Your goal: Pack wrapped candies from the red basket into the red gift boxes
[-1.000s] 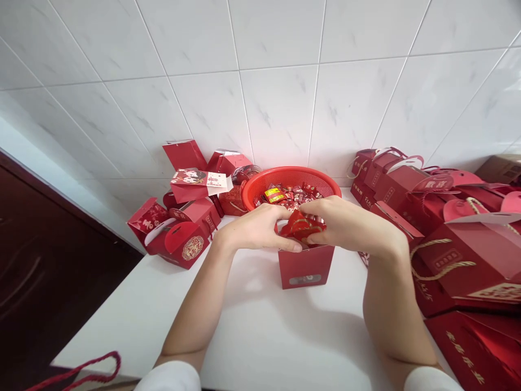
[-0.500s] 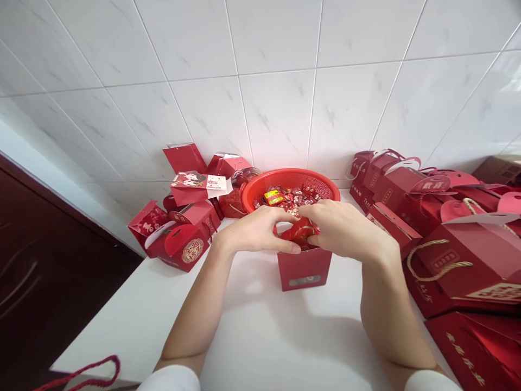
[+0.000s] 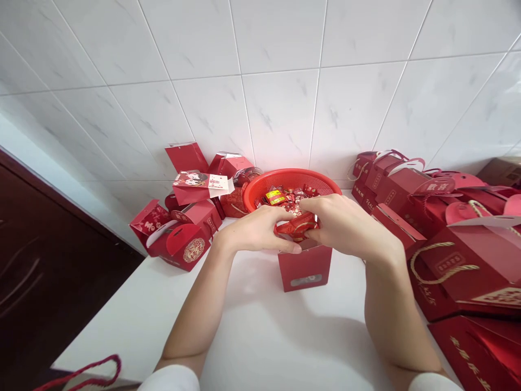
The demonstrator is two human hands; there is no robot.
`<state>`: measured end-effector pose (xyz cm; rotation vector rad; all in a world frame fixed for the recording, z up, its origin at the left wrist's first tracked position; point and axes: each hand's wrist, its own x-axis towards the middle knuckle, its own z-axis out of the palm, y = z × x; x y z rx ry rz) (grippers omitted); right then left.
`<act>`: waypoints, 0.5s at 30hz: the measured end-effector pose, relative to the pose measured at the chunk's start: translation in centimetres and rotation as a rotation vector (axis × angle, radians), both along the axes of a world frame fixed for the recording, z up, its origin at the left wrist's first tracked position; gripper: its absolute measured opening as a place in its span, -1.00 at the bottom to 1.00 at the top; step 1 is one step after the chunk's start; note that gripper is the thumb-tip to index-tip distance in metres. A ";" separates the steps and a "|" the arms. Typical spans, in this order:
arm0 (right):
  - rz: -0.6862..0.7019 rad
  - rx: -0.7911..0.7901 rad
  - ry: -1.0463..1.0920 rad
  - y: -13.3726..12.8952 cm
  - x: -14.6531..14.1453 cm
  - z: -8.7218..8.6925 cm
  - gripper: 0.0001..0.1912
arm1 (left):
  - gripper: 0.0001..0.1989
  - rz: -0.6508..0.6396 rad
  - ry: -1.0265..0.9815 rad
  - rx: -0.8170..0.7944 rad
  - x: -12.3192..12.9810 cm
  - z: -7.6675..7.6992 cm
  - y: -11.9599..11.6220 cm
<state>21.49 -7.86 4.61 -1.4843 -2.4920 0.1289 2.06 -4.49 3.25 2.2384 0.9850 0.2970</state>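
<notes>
A small red paper gift box (image 3: pixel 305 271) stands upright on the white table, with an oval cut-out low on its front. My left hand (image 3: pixel 260 229) curls round its upper left side, the thumb along the front rim. Above the box's top, my right hand (image 3: pixel 345 225) pinches a shiny red packet (image 3: pixel 297 227); its contents are not visible. The packet reaches across to my left fingers, and whether they touch it I cannot tell. Right behind the hands, a red plastic basket (image 3: pixel 293 176) holds many small wrapped candies, a yellow-labelled packet (image 3: pixel 275 196) among them.
Several red gift boxes (image 3: pixel 183 244) are heaped at the left against the tiled wall. More handled red boxes (image 3: pixel 459 260) crowd the right side. White tabletop (image 3: pixel 285 336) shows between my forearms. A dark red cord (image 3: pixel 97 372) loops at the lower left.
The red packet has turned to lie flatter and sits slightly higher over the box. My right hand has shifted a little with it, while my left hand stays put.
</notes>
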 end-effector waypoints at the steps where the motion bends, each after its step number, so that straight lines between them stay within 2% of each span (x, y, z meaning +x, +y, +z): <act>1: 0.008 -0.019 -0.003 0.1 0.0 -0.1 -0.91 | -0.67 0.003 0.008 0.005 0.0 0.0 0.0; 6: -0.003 -0.143 -0.068 0.4 -0.4 -0.5 -0.89 | -0.54 -0.020 0.011 0.039 -0.1 0.0 0.1; 12: -0.127 -0.103 -0.161 0.2 -0.7 -0.5 -0.86 | -0.45 -0.024 0.017 0.047 -0.1 -0.2 0.2; 15: -0.077 -0.107 -0.145 0.3 -0.8 -0.7 -0.85 | -0.46 -0.034 0.001 0.041 0.0 -0.2 0.1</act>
